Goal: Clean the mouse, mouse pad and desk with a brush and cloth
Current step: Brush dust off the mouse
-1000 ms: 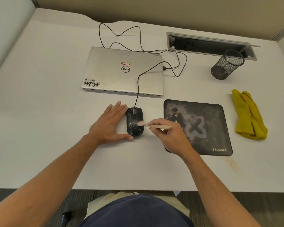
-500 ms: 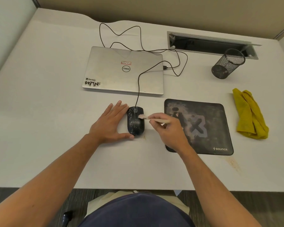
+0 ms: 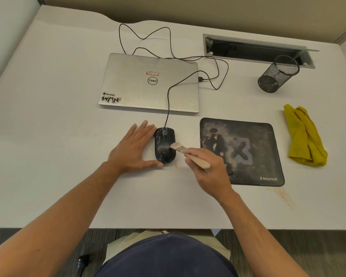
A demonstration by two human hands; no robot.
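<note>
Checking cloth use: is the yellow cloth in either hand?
No, the yellow cloth lies on the desk right of the mouse pad, untouched.

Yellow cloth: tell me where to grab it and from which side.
Pinch the cloth at its bulky near end, coming from above on the mouse pad side. It lies crumpled on the desk, folds raised, with nothing on it.

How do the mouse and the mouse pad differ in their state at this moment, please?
The mouse is steadied by the left hand and brushed; the mouse pad lies untouched. The mouse is small and domed; the mouse pad is larger and flat. Both are dark, dust-marked, and sit on the desk.
</note>
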